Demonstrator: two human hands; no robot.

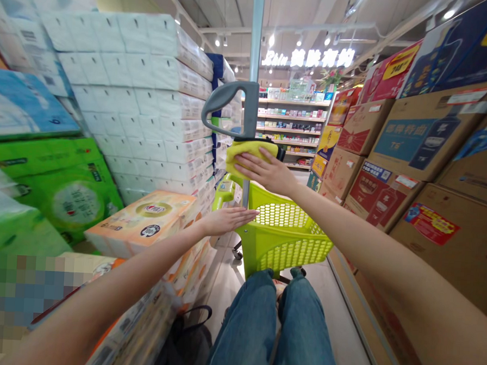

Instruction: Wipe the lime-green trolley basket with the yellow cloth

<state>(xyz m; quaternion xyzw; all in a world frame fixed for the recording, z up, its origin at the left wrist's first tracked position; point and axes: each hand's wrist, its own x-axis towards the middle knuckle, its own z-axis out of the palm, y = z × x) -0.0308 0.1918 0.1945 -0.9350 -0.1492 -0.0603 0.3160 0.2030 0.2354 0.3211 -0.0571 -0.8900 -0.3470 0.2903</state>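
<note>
One yellow cloth (249, 149) under flat right hand (274, 174), straight-fingered left hand (227, 221) apart, lower

Cloth (243, 151), frame centre: solid yellow; basket (285, 238), below centre: lime green, perforated lattice; loop handle (250, 112), upper centre: grey; jeans (246, 324), bottom centre: blue.

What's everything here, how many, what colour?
Pole: one, grey, middle
Handle: one, grey, on the pole
Cloth: one, yellow, below the handle
Cart: one, lime green, middle
Wrapped packs: many, white, stacked left
Patterned packs: several, orange, lower left
Big packs: several, green, far left
Boxes: many, brown, red and blue, right
Shelves: several, pale, back
Sign: one, glowing white, above shelves
Lights: several, white, ceiling
Strapped object: one, black, lower left
Jeans: one pair, blue, bottom middle
Left hand: one, bare, by the cart
Right hand: one, bare, on the cloth
</note>
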